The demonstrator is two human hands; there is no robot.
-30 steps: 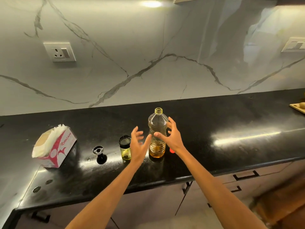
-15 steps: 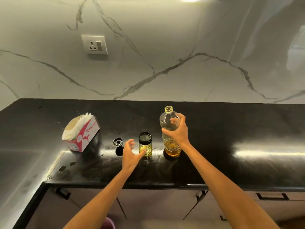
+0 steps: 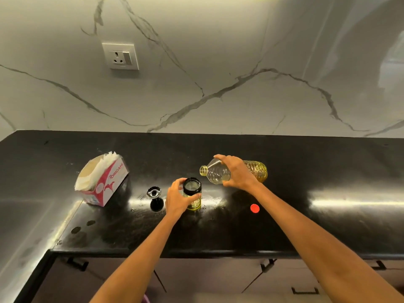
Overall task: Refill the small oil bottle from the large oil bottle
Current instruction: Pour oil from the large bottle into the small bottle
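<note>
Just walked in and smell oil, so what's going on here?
A person is refilling a small oil bottle, steadied on the black counter by the left hand. The right hand holds the large oil bottle tipped nearly flat, mouth toward the small one. No stream shows. A red cap lies nearby.

1. Even, moderately bright indoor light falls from above.
2. Long white glare streaks cross the glossy black stone desk point(image 3: 328, 162), strongest at right and lower left.
3. The white veined marble wall point(image 3: 218, 62) shows soft reflections at right.
4. Wide-angle bending curves the edges; detail is slightly soft.
</note>
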